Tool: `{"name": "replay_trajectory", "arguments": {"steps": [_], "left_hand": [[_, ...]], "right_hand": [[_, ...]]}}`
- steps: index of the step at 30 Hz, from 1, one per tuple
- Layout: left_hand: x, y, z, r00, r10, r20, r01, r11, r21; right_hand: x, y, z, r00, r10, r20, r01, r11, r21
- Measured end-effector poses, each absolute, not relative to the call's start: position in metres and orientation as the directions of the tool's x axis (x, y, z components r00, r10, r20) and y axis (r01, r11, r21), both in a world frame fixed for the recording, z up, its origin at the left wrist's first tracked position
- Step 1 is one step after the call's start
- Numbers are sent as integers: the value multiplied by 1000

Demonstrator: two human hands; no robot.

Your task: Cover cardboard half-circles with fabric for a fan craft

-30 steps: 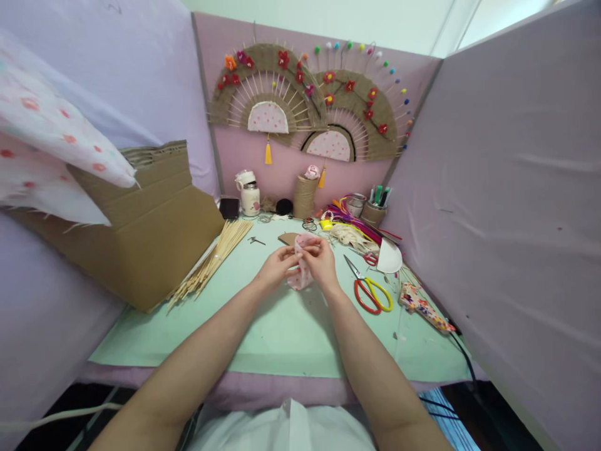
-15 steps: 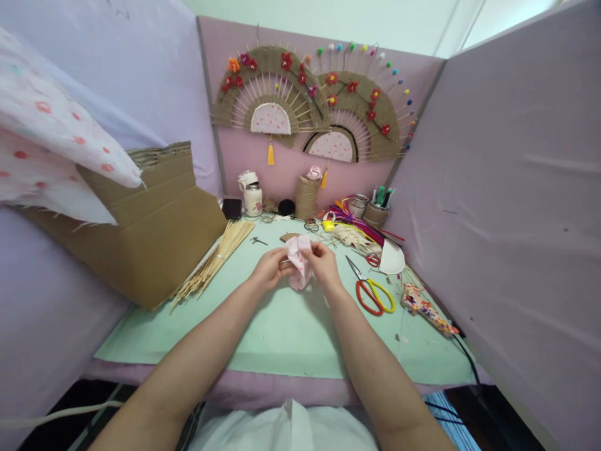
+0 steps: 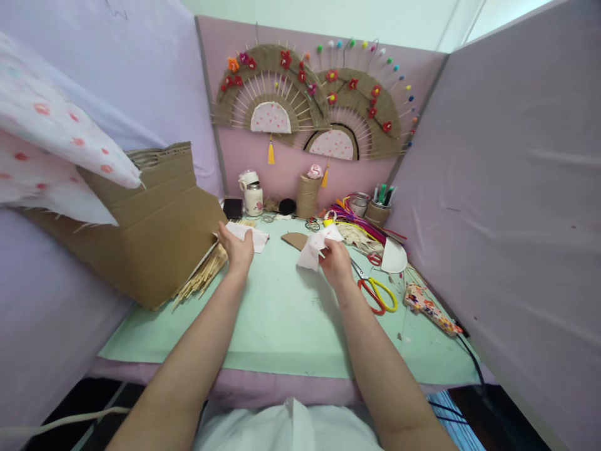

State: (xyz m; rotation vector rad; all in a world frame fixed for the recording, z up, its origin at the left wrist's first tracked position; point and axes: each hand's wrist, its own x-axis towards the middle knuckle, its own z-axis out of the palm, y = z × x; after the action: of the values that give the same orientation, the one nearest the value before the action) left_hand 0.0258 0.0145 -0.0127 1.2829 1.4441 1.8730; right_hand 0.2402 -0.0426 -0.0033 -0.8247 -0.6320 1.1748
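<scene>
Though upright, pens [image 3: 381, 193] in cup [image 3: 375, 215]

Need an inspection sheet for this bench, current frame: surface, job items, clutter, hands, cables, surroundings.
Surface: green mat, scraps near right edge.
Job's things: dotted pink cloth; white cloth piece.
Clutter: bamboo sticks, scissors, glue gun, cardboard.
Grippers: right hand pinches dotted pink cloth; left hand on white cloth piece, grip unclear.
Cables: black cable off mat's right edge.
Surroundings: purple partition walls; burlap fans on back wall.
</scene>
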Motion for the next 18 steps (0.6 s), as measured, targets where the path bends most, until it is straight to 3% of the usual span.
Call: {"name": "replay_trajectory", "arguments": {"steps": [2,6,7,9,11,18], "left_hand": [[36,5,-12,-394,821,415,190,-368,910],[53,-8,-11,49,995,86,4,-86,996],[55,-11,-11,196,980,-44,-6,46,999],[55,-16,-12,498,826,-265,16,297,955],[54,-20,-12,683,641,-351,45,443,895],[53,-26,-8,606,754,-252,-90,379,921]], "right_hand": [[239,-48,-1,167,986,2,-532,92,-842],[239,-59,0,-156,988,-4,-437,-72,-896],[239,-62,0,-243,970,-8,-390,-105,-915],[239,-65,0,-354,935,-29,-290,-139,-947],[239,-66,-1,-346,937,-52,-223,-136,-965],[237,-55,-8,-41,996,74,-116,68,-991]]}}
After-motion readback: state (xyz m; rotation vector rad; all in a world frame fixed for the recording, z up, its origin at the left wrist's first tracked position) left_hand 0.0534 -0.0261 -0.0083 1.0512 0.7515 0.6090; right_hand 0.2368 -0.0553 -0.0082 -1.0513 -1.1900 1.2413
